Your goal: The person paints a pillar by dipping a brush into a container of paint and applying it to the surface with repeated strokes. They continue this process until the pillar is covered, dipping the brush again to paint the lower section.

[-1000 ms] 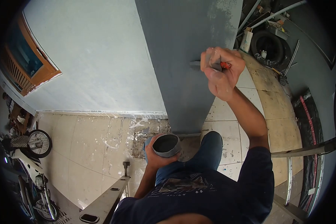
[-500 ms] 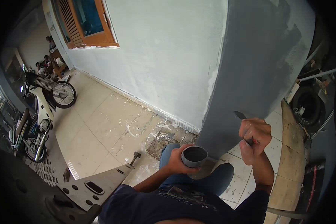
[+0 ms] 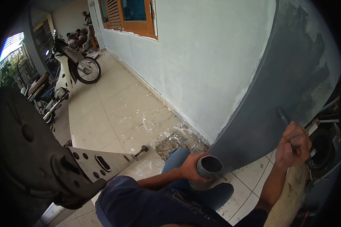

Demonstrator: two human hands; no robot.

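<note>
My left hand (image 3: 193,167) is wrapped round a grey-smeared round cup (image 3: 210,165) with dark grey paint inside, held over my bent knees. In my closed right hand (image 3: 293,146) is a paintbrush (image 3: 282,115). Its dark bristle end points up and away, right at the grey-painted wall section (image 3: 267,94), and a bit of red-orange handle shows below the fist. Patchy lighter and darker grey areas mark the upper right of that section. Left of it, beyond the corner line, is a pale wall (image 3: 201,68).
Close on my left juts a perforated metal bracket (image 3: 102,162) with a bolt. Paint splatters spot the tiled floor (image 3: 113,102) beside a rough broken patch (image 3: 180,142). A motorcycle (image 3: 64,77) stands further left, with people (image 3: 79,37) behind it. A tyre (image 3: 324,145) lies right.
My right hand has moved the brush outward and up to the grey wall. The view has turned, shifting the scene rightward; my left hand still holds the cup.
</note>
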